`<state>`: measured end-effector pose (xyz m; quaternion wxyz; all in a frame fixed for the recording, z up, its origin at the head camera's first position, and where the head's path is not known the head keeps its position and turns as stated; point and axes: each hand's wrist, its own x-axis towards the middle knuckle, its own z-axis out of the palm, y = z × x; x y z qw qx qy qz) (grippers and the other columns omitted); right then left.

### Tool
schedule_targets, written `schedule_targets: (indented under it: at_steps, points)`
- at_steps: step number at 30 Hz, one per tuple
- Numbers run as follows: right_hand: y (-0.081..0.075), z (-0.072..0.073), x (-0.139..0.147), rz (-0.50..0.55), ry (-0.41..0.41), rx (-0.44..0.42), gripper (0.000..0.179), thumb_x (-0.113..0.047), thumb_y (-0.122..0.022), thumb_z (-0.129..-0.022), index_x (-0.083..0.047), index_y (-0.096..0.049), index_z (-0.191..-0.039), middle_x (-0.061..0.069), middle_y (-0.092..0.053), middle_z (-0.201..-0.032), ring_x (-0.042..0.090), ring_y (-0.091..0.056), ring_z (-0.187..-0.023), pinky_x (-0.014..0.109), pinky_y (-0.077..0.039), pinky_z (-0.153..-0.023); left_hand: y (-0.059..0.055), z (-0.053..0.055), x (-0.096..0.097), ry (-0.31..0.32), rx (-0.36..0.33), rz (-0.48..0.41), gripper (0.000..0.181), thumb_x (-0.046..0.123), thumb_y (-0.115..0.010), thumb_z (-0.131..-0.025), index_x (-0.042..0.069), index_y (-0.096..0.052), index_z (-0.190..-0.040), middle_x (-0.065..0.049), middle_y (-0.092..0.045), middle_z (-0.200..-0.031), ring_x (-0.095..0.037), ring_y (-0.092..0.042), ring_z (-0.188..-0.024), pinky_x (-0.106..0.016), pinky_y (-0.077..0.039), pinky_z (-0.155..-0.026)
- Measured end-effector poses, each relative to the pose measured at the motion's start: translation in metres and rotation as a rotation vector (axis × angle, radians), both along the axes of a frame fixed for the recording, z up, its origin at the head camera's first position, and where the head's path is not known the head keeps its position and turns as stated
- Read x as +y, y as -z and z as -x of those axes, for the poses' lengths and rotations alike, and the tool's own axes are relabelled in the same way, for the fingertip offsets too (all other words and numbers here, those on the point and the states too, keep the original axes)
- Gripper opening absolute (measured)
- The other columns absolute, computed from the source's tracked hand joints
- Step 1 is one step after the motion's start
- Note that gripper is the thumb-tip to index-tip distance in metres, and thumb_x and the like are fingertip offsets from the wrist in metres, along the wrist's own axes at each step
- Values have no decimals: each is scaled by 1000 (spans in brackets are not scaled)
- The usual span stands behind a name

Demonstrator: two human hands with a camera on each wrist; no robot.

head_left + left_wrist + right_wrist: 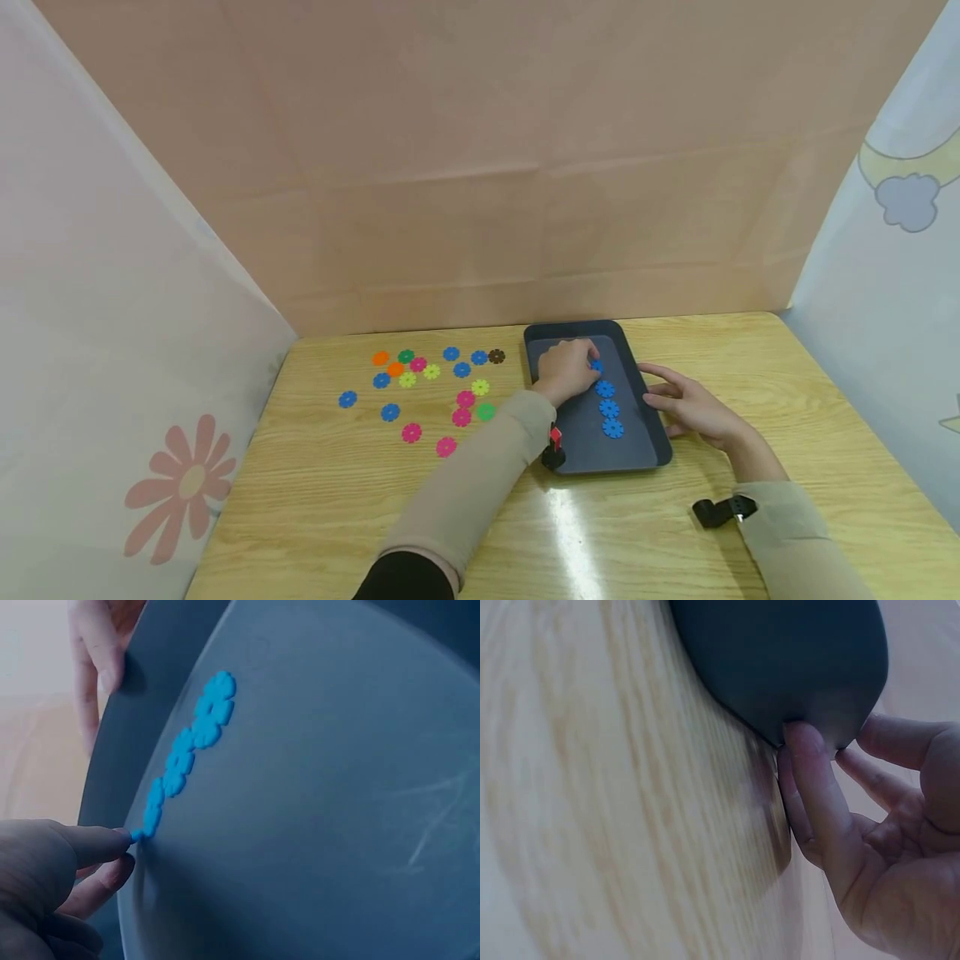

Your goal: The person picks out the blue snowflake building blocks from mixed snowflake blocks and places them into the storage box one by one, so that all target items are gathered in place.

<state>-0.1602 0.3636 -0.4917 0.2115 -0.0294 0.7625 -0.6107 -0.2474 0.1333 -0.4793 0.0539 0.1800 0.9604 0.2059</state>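
Observation:
My left hand (566, 368) reaches over the dark grey tray (637, 446) and pinches a blue flower-shaped disc (136, 835) between thumb and finger, near the tray's far right part. From there a line of 3 matching blue discs (609, 408) runs toward me along the tray floor, close to the right wall. The held disc is mostly hidden by the fingertips. At the tray's right side, my right hand (697, 411) touches the outer wall (795, 667) with spread, loosely bent fingers; the right wrist view shows fingertips against the tray's side and lower edge.
Left of the tray, several flower-shaped discs lie scattered on the wooden table (315, 500): blue (390, 412), pink (446, 447), yellow (480, 387), orange (381, 357), green (486, 412) and one brown (497, 356). A brown paper-like backdrop (450, 208) rises behind the table.

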Motion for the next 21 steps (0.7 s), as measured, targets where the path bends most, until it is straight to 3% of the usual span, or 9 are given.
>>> schedule_targets:
  at_steps: [9,15,21]
  points:
    - [1,1,-1,-15,-1,5,73,-21,-57,-109,-12,-14,-167,42,-29,-153,41,-65,-113,53,-61,-76,5,1,3,23,53,50,23,40,-79,-94,33,-74,-116,13,-71,-107,-12,-67,-87,-35,-53,-77]
    - [1,1,0,-29,-1,8,73,-20,-57,-109,-13,-14,-167,42,-29,-153,41,-64,-114,52,-61,-76,-2,-2,-7,34,70,-9,26,41,-77,-95,32,-73,-119,13,-68,-98,-7,-61,-77,-31,-51,-68]
    - [1,2,0,-52,-3,17,74,-23,-58,-108,-13,-14,-167,42,-27,-155,47,-57,-123,51,-61,-77,-9,-5,-27,56,136,-26,27,43,-74,-97,29,-73,-120,12,-68,-103,-5,-63,-83,-26,-50,-67]
